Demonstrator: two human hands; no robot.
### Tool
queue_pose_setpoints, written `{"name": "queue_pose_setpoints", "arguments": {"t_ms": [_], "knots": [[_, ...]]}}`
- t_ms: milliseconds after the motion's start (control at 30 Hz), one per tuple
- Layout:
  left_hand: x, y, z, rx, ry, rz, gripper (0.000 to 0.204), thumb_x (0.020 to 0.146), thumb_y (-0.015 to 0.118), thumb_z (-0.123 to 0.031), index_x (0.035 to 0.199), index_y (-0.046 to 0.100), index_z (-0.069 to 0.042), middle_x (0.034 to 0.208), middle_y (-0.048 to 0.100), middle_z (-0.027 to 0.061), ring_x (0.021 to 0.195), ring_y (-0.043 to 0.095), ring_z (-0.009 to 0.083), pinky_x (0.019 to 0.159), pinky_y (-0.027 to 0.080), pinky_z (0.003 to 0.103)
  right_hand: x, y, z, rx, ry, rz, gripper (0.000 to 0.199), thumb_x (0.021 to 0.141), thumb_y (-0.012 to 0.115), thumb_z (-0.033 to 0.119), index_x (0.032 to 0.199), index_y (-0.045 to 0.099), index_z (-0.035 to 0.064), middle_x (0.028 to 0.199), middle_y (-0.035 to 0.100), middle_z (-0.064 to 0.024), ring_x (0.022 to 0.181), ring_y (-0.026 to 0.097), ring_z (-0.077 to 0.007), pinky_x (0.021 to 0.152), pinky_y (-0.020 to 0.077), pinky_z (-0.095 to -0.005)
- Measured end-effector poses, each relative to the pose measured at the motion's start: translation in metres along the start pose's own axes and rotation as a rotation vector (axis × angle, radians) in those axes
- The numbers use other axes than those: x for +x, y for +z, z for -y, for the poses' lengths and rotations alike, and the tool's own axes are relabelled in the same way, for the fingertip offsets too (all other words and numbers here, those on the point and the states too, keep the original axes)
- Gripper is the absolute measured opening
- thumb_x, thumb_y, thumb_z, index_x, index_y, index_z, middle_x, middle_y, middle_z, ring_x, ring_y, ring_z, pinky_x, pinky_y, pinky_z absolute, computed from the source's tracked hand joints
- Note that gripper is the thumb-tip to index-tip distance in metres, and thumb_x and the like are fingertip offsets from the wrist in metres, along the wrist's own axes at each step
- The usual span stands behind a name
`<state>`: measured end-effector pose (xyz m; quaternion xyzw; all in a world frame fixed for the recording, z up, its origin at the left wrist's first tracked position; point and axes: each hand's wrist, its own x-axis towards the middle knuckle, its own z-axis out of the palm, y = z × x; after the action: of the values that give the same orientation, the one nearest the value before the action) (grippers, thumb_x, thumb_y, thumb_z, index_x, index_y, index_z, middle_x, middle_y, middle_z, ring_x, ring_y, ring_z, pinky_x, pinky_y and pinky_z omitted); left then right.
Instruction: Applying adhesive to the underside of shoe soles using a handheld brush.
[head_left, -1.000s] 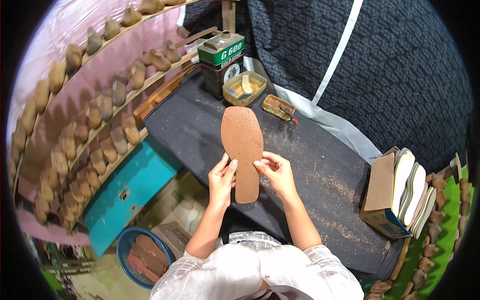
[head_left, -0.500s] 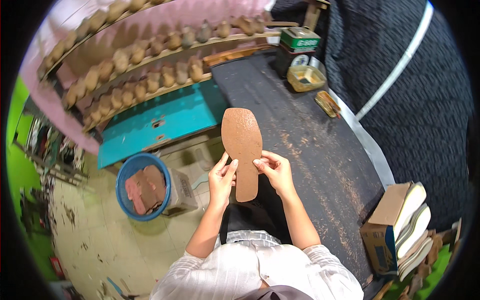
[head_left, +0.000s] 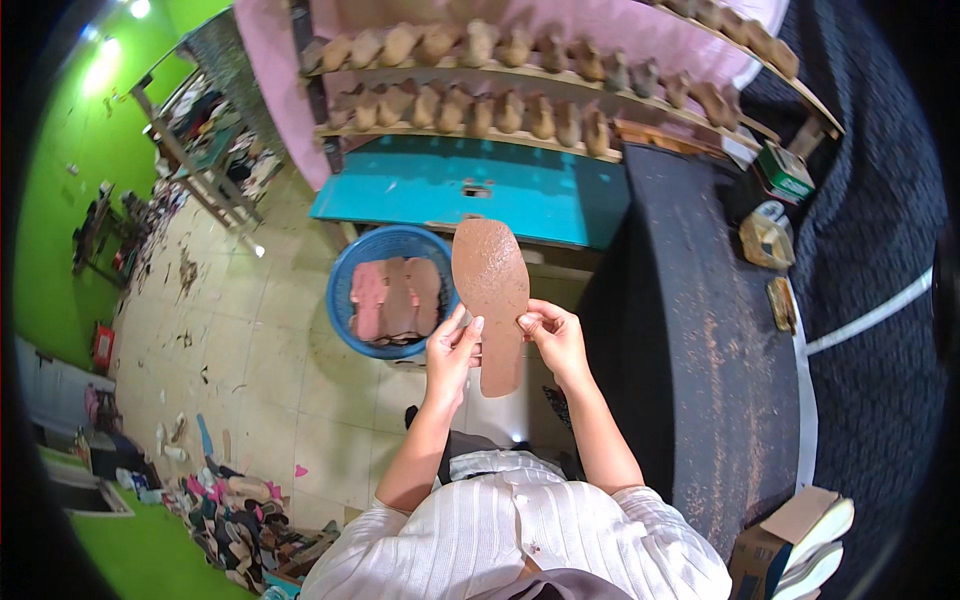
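Observation:
A brown shoe insole (head_left: 490, 275) with a glossy wide end is held up in front of me, its narrow end pointing toward my body. My left hand (head_left: 455, 350) pinches its left edge near the narrow part, thumb on top. On the opposite edge, my right hand (head_left: 553, 340) grips it between thumb and fingers. Just beyond my left hand stands a round blue basket (head_left: 345, 335). Inside lie pink and brown insole pieces (head_left: 397, 295), stacked loosely.
A turquoise table (head_left: 400, 190) stands ahead under shelves of shoe lasts (head_left: 480, 110). To my right runs a black-covered table (head_left: 690, 380) strewn with brown scraps, with a tin can (head_left: 785, 172) and a cardboard box (head_left: 790, 530) of white soles. A pile of shoes (head_left: 240, 520) lies lower left.
My view has turned left, so the basket now sits close to the insole and the black table lies farther right. Both hands keep their hold on the insole.

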<state>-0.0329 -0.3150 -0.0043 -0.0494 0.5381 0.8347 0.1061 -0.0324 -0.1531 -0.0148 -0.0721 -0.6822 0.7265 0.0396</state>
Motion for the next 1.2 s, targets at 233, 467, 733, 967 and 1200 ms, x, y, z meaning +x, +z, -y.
{"name": "queue_pose_setpoints", "arguments": {"t_ms": [233, 467, 733, 967, 1200], "knots": [[0.039, -0.113, -0.031, -0.053, 0.009, -0.141, 0.057, 0.087, 0.063, -0.019, 0.135, 0.037, 0.000, 0.099, 0.062, 0.0085, 0.067, 0.060, 0.0101, 0.053, 0.049, 0.021, 0.043, 0.124, -0.022, 0.001, 0.027, 0.065, 0.024, 0.086, 0.063, 0.010, 0.106, 0.062, -0.0032, 0.084, 0.065, -0.0022, 0.077, 0.058, -0.0078, 0.068, 0.0481, -0.0239], [0.083, -0.186, -0.067, -0.158, 0.077, -0.190, 0.051, 0.089, 0.061, -0.021, 0.131, 0.041, -0.002, 0.110, 0.058, 0.0088, 0.079, 0.064, 0.0153, 0.062, 0.054, 0.026, 0.072, 0.206, -0.048, -0.022, 0.094, 0.275, 0.029, 0.085, 0.064, 0.013, 0.109, 0.060, -0.0017, 0.086, 0.065, -0.0012, 0.079, 0.058, -0.0065, 0.070, 0.0460, -0.0217], [0.134, -0.245, -0.068, -0.236, 0.078, -0.240, 0.037, 0.089, 0.060, -0.018, 0.118, 0.045, -0.001, 0.093, 0.059, 0.0060, 0.077, 0.060, 0.0132, 0.073, 0.052, 0.029, 0.116, 0.221, -0.071, -0.313, 0.103, 0.262, 0.027, 0.087, 0.061, 0.012, 0.112, 0.062, -0.0004, 0.084, 0.063, 0.0019, 0.073, 0.052, -0.0055, 0.066, 0.0437, -0.0227], [0.174, -0.266, -0.030, -0.367, 0.008, -0.334, 0.043, 0.086, 0.062, -0.010, 0.122, 0.038, -0.010, 0.091, 0.056, 0.0054, 0.077, 0.059, 0.0142, 0.076, 0.052, 0.032, 0.149, 0.228, -0.087, -0.706, -0.294, 0.181, 0.059, 0.060, 0.081, 0.025, 0.110, 0.053, 0.0106, 0.099, 0.062, -0.0085, 0.091, 0.060, -0.0260, 0.078, 0.0436, -0.0385], [0.216, -0.288, 0.032, -0.177, 0.010, -0.451, 0.066, 0.086, 0.061, -0.005, 0.137, 0.020, -0.012, 0.110, 0.050, 0.0110, 0.090, 0.057, 0.0168, 0.084, 0.050, 0.034, 0.198, 0.217, -0.155, -0.990, -0.369, 0.152, 0.061, 0.055, 0.079, 0.019, 0.111, 0.055, 0.0123, 0.102, 0.060, -0.0077, 0.100, 0.056, -0.0260, 0.081, 0.0390, -0.0388]]}}
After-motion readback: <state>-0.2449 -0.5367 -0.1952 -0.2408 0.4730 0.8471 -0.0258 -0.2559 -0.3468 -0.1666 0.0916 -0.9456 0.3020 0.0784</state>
